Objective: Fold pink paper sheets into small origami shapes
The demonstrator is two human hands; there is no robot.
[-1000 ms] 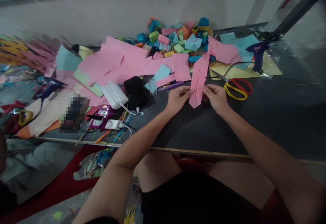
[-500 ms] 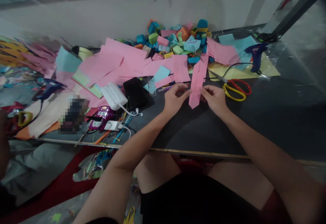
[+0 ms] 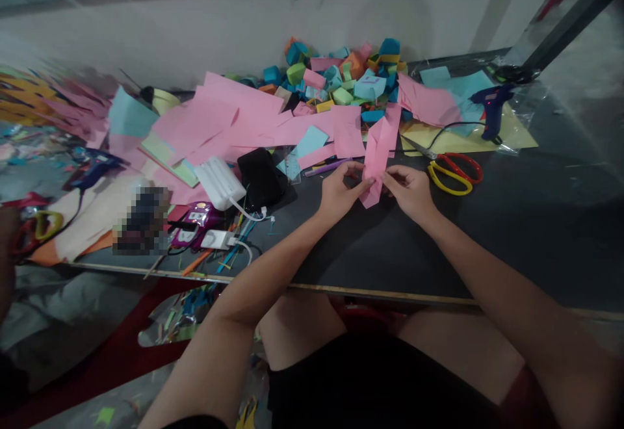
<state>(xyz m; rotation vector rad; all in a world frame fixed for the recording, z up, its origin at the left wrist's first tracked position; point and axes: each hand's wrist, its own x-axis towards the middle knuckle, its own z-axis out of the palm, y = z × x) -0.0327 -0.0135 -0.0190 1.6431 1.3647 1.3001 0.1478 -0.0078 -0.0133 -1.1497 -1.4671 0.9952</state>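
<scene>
Between my hands is a folded strip of pink paper [image 3: 376, 153], standing at a slant with a pointed lower end. My left hand [image 3: 344, 190] is closed on its left edge, the thumb pressing on the front. On the opposite edge, my right hand [image 3: 408, 188] pinches the paper with thumb and fingers; some fingertips are hidden behind it. Scissors [image 3: 451, 174] with one red and one yellow handle lie just right of my right hand. Flat pink paper pieces [image 3: 347, 131] and a purple pen [image 3: 325, 168] lie beyond my left hand.
Folded coloured paper pieces [image 3: 341, 81] are heaped along the wall. A blue glue gun [image 3: 492, 110] stands at the back right, another glue gun [image 3: 95, 168] at the left. A black phone [image 3: 260, 179] and white power bank [image 3: 219, 183] lie left. Another person's hand [image 3: 7, 227] shows far left.
My left hand has shifted right, its thumb now farther over the pink paper. My right fingers have also moved slightly inward and down along the strip.
</scene>
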